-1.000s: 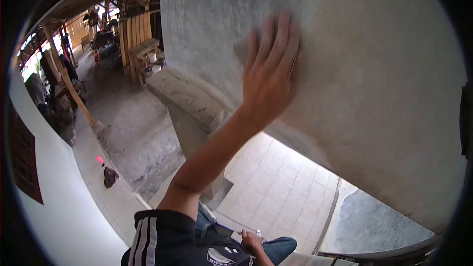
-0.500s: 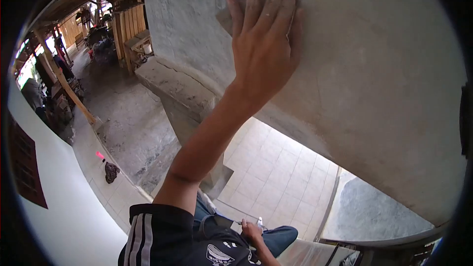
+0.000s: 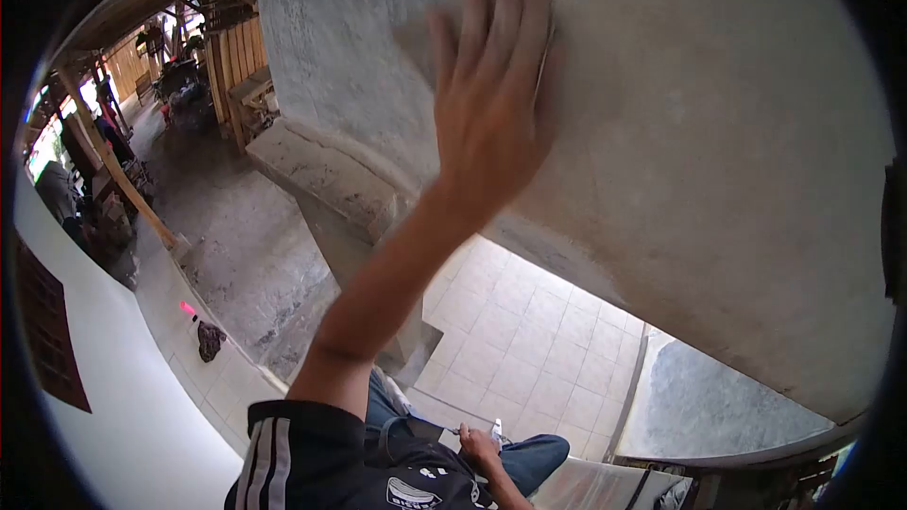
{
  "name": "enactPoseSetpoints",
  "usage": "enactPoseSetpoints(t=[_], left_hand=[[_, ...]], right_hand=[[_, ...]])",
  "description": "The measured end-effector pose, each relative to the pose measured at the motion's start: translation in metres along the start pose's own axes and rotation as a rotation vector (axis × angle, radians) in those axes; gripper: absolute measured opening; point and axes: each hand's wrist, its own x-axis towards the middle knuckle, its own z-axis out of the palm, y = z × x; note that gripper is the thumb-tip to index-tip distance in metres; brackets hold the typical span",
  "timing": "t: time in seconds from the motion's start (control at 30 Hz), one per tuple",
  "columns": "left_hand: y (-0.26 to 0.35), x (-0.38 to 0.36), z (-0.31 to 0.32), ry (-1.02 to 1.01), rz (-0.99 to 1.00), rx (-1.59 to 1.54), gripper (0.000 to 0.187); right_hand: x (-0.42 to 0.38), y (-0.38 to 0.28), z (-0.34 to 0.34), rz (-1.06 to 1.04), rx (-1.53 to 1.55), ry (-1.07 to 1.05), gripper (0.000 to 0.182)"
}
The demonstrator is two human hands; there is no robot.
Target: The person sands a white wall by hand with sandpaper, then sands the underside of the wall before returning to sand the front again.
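Observation:
My left hand (image 3: 487,123) lies with fingers stretched flat against a grey plastered wall (image 3: 699,132). Beneath it is a thin brownish-grey sheet (image 3: 413,41) that looks like sandpaper. One corner sticks out left of the fingers, and its pale edge runs between thumb and index finger. Motion smears the fingertips. Down by my lap, my right hand (image 3: 480,445) has its fingers curled. A small white object (image 3: 497,429) shows beside it, and a flat grey piece (image 3: 424,428) lies to its left; I cannot make out exactly what this hand grips.
A rough concrete ledge (image 3: 321,170) juts out left of my arm. Far below is a pale tiled floor (image 3: 529,331). A pink-handled item (image 3: 188,308) with a dark bundle (image 3: 210,341) lies on the floor at left. A slanted wooden post (image 3: 118,170) stands farther back.
My left hand has slid a little left and down in view with the sheet, and its fingers are now blurred. The view has shifted slightly. My right hand stays by my lap.

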Motion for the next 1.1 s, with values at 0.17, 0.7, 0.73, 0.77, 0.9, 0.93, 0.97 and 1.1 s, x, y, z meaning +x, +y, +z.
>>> enactPoseSetpoints(t=[0.17,0.7,0.73,0.77,0.9,0.93,0.97,1.1], left_hand=[[-0.002,-0.019,-0.009,-0.088,0.04,0.068,0.05],[0.0,0.051,-0.004,-0.096,-0.032,0.189,0.057],[0.002,0.055,-0.004,-0.097,-0.068,0.199,0.058],[0.004,0.043,-0.006,-0.171,-0.08,0.181,0.058],[0.014,-0.034,-0.001,-0.104,-0.041,0.141,0.061],[0.016,-0.05,-0.006,-0.143,-0.045,0.117,0.061],[0.014,-0.052,-0.007,-0.182,-0.047,0.095,0.061],[0.008,0.009,-0.003,-0.123,0.027,0.014,0.061]], right_hand=[[0.046,0.035,0.056,-0.081,-0.084,0.042,0.04],[0.001,0.005,0.012,-0.008,0.072,0.059,0.045],[0.0,0.008,0.02,-0.059,0.028,0.105,0.053],[0.003,0.011,0.023,-0.114,-0.019,0.166,0.063],[-0.013,-0.009,-0.01,-0.029,0.059,0.096,0.051],[0.007,0.007,0.017,-0.082,-0.029,0.08,0.053],[0.033,0.02,0.04,0.069,0.129,0.062,0.063],[0.017,0.005,0.019,0.167,0.153,0.024,0.064]])
